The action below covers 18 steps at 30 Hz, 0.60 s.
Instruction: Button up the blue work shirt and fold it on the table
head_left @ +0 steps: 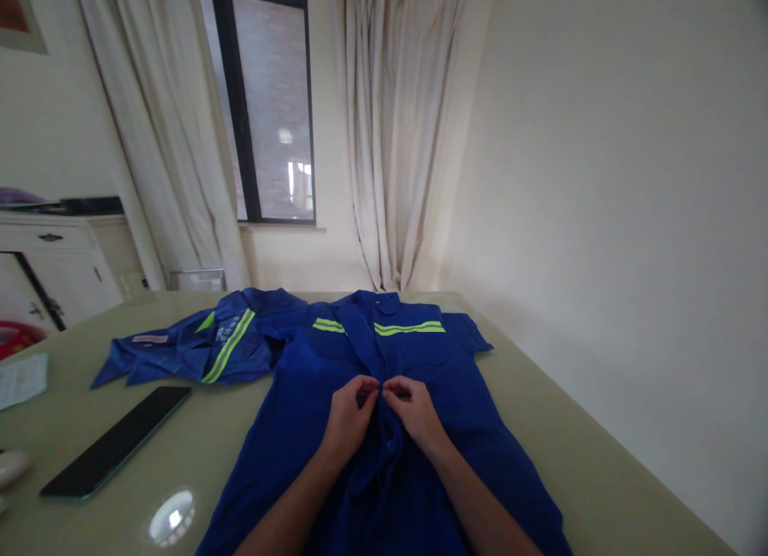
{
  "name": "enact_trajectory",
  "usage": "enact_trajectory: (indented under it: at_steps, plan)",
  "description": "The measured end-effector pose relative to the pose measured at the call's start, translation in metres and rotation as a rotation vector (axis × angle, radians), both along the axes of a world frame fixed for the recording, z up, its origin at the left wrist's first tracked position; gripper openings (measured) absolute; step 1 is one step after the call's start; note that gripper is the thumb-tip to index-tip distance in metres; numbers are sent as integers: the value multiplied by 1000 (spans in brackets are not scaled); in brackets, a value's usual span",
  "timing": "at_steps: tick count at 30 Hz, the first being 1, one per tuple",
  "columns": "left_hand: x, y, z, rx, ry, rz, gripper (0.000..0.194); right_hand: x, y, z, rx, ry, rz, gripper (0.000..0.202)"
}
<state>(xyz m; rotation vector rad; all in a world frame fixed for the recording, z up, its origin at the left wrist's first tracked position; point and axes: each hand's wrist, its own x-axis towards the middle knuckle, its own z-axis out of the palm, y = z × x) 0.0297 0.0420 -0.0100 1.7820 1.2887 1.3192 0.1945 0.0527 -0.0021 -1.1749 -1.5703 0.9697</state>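
Hands, left (351,416) and right (414,412), pinch shirt (300,436) placket (table (600,468) bare rightward).

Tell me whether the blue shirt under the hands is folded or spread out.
Spread out. The blue shirt lies flat on the table, front up, sleeves out to the sides. The left hand and right hand pinch its front placket.

Two hands, the left hand (350,418) and the right hand (414,412), meet over one blue work shirt (312,428) spread on one bench (600,476). A second blue garment (198,344) lies beside it, making two, each with yellow-green reflective stripes. One dark tablet (117,442) and one white paper (21,378) also lie there; two curtains (396,124) flank one window (273,108).
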Motion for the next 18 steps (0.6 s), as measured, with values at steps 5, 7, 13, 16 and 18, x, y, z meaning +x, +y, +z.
enact_trajectory:
  at_steps: [5, 7, 13, 16, 18]
  plan:
    - [-1, 0, 3, -67, -58, -28, 19, -1, -6, 6, 130, -209, -70, 10]
    - [-2, 1, 4, -102, -80, -47, 23, -3, -8, 8, 143, -270, -93, 10]
    - [-5, 11, -2, -205, -142, -84, 35, -5, -7, 8, 134, -246, -128, 6]
    - [-8, 12, 0, -176, -109, -113, 28, -6, -2, 7, 30, -132, -144, 3]
    - [-9, 9, 3, -91, 23, -135, 18, -6, 2, 5, -135, -9, -136, 3]
